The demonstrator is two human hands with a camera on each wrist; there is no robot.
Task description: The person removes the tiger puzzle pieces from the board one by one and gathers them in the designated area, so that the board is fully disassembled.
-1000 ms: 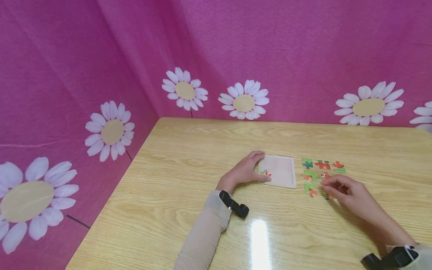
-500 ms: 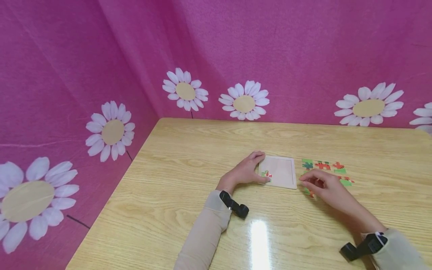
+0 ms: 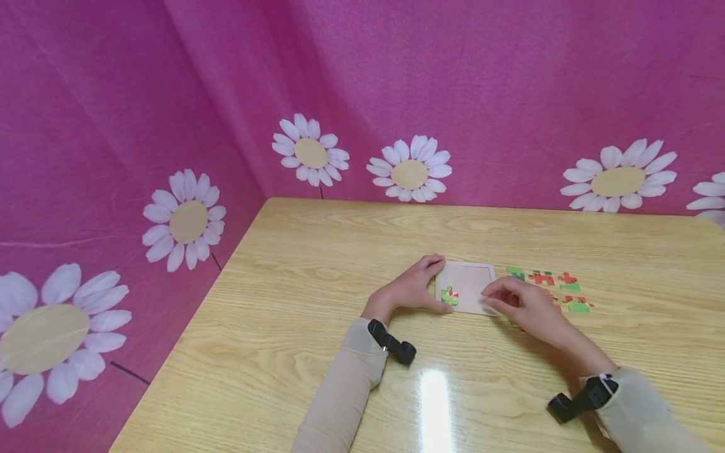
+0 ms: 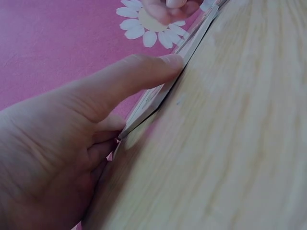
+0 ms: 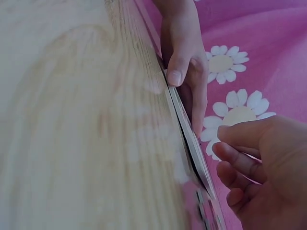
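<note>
A square, pale wooden puzzle tray (image 3: 469, 280) lies on the table. In its near left corner sits a green and red puzzle piece (image 3: 449, 297). My left hand (image 3: 412, 288) grips the tray's left side, thumb at the near edge and fingers at the far corner; the left wrist view shows the thumb (image 4: 144, 72) on the rim. My right hand (image 3: 527, 308) is over the tray's right edge, thumb and index finger pinched together on what appears to be a puzzle piece, almost wholly hidden by the fingers. In the right wrist view its other fingers are loosely curled.
Several loose puzzle pieces (image 3: 542, 277) lie in rows right of the tray, partly covered by my right hand. The wooden table (image 3: 317, 270) meets a pink curtain (image 3: 498, 94) with white flowers at its back and left. Both wrists wear black camera straps.
My right hand has moved left from the loose pieces to above the tray's right side. The left hand stays on the tray; its thumb has shifted slightly, showing more of the corner piece.
</note>
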